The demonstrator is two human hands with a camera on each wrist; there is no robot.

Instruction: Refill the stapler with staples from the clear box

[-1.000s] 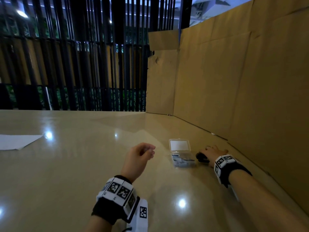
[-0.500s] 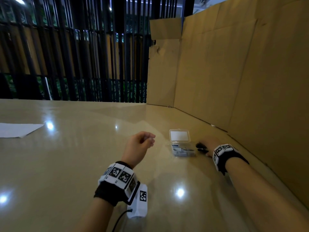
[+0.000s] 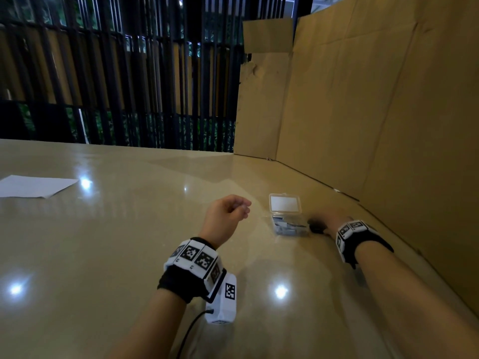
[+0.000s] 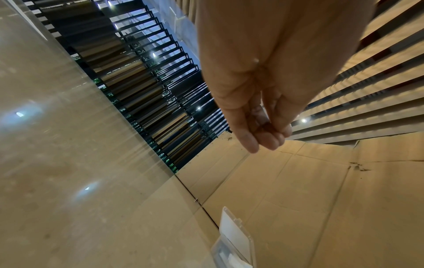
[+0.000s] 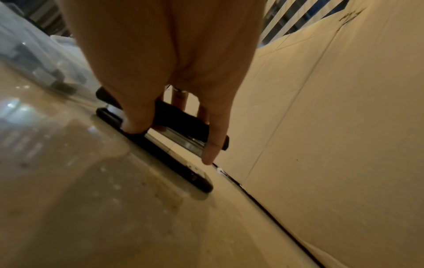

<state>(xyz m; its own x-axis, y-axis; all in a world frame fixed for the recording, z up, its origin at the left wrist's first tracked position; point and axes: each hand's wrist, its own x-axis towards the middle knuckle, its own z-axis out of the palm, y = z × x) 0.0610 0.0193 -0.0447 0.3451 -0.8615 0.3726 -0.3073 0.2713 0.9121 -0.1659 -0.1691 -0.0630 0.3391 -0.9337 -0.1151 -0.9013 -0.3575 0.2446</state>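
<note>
The clear box [image 3: 287,216] lies on the table with its lid folded back and staple strips inside; it also shows in the left wrist view [image 4: 234,241] and the right wrist view [image 5: 34,59]. Just right of it lies the black stapler [image 3: 316,225]. My right hand [image 3: 333,218] grips the stapler [image 5: 181,123] from above, thumb on one side and fingers on the other, while the stapler's base rests on the table. My left hand [image 3: 228,215] hovers left of the box, its fingers [image 4: 273,136] loosely curled and nothing visible in them.
A cardboard wall [image 3: 388,125] stands along the right side and the back right, close behind the stapler. A white sheet of paper [image 3: 36,186] lies at the far left of the glossy tan table [image 3: 103,255]. Black vertical bars run behind the table's far edge.
The head view has tilted, so everything sits higher in the picture. My right hand stays on the stapler and my left hand hovers in nearly the same place.
</note>
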